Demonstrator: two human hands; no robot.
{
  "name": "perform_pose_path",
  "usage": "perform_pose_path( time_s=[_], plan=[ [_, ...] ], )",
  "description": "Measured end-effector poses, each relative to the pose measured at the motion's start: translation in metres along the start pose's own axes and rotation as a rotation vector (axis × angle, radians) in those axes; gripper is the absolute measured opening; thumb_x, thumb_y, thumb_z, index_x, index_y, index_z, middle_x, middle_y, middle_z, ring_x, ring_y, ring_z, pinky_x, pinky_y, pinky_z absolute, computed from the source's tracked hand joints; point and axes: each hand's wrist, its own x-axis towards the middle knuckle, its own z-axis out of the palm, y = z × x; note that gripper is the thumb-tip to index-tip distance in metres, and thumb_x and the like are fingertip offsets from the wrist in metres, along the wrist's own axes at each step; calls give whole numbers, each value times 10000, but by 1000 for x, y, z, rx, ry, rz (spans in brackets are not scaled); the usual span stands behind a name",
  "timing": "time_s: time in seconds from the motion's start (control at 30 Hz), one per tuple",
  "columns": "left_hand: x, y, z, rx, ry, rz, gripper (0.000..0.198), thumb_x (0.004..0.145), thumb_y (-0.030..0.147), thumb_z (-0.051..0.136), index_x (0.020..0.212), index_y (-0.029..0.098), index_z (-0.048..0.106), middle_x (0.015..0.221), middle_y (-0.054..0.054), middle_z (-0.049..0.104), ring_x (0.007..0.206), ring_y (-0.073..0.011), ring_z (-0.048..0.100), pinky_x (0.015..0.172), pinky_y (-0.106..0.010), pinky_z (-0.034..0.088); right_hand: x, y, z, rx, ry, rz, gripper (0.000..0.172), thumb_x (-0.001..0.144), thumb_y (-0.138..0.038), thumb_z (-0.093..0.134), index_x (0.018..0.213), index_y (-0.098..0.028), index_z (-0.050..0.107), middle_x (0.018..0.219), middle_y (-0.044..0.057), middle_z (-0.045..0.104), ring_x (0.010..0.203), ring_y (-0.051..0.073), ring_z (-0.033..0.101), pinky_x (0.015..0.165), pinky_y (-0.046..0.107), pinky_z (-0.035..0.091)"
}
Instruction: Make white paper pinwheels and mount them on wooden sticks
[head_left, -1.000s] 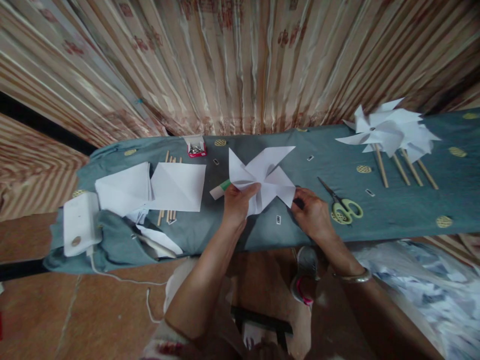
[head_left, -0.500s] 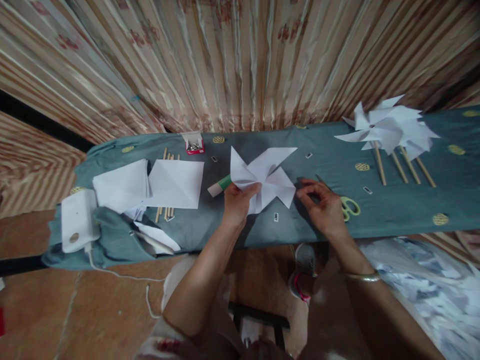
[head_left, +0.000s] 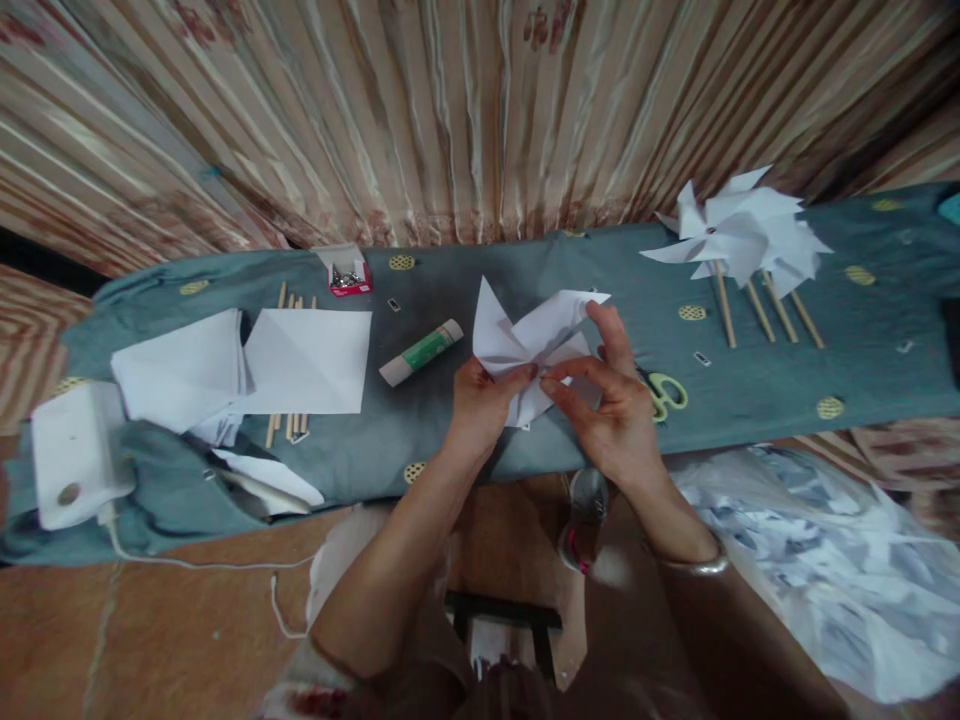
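My left hand [head_left: 480, 405] is closed on a white paper pinwheel [head_left: 540, 335], its thumb pressed near the middle. From the right, my right hand [head_left: 611, 405] reaches over the pinwheel with thumb and index finger pinched at its centre. Whatever small thing lies between those fingertips, I cannot make it out. Left of the pinwheel lies a green and white glue stick [head_left: 422, 352]. Scissors with light green handles [head_left: 667, 393] are partly hidden behind my right hand.
Finished pinwheels on wooden sticks [head_left: 750, 230] lie at the right. On the left are white paper sheets [head_left: 311, 360] over wooden sticks [head_left: 281, 295], a red box of metal pins [head_left: 349, 278] and a white power block [head_left: 79, 455]. A plastic bag of paper scraps [head_left: 817, 560] stands below the table's edge.
My right hand has come left from beside the scissors to the pinwheel's centre, fingers pinched there. My left hand keeps hold of the pinwheel. The glue stick now shows in full.
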Motion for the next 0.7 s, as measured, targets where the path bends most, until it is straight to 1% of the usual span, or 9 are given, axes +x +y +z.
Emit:
perform_pose_path(
  time_s=[0.1,0.23,0.33,0.47,0.63,0.7],
  plan=[
    [0,-2,0,12,-13,-6,234,511,198,819,717,144,721,711,-13,728,644,-155,633,665,-277,479,2,6,-4,-22,1,-12,70,872,-308,653,832,-259,683,1565,-53,374,1508,303,213,1208,621,187],
    [0,-4,-1,-1,-21,1,243,505,206,831,715,150,722,724,-13,732,664,-160,642,683,-279,487,2,9,-6,-13,-10,-16,42,867,-302,659,843,-277,683,1559,-75,377,1498,293,245,1209,614,196],
    [-1,-3,0,-7,-34,-10,249,502,210,838,717,152,728,727,-12,734,667,-161,646,691,-283,497,2,9,-6,13,-17,3,45,863,-303,667,837,-271,686,1554,-61,390,1483,295,283,1205,602,215],
    [-1,-3,1,-2,-35,-14,247,503,214,846,707,152,722,720,-11,734,653,-159,644,688,-286,505,2,10,-6,44,-25,33,100,861,-332,670,809,-251,695,1538,-29,425,1476,304,300,1201,603,224],
    [-1,-4,-1,26,-43,-12,271,501,241,859,720,156,722,730,-15,737,682,-182,664,698,-302,515,3,12,-7,74,-32,52,117,848,-352,684,792,-250,694,1530,-23,439,1477,290,302,1216,581,205],
    [-1,-4,-2,28,-46,-13,278,498,240,863,724,158,724,738,-18,742,694,-189,671,700,-307,521,4,12,-7,87,-42,63,109,844,-350,689,798,-252,699,1527,-18,446,1464,289,331,1213,572,220]
  ],
)
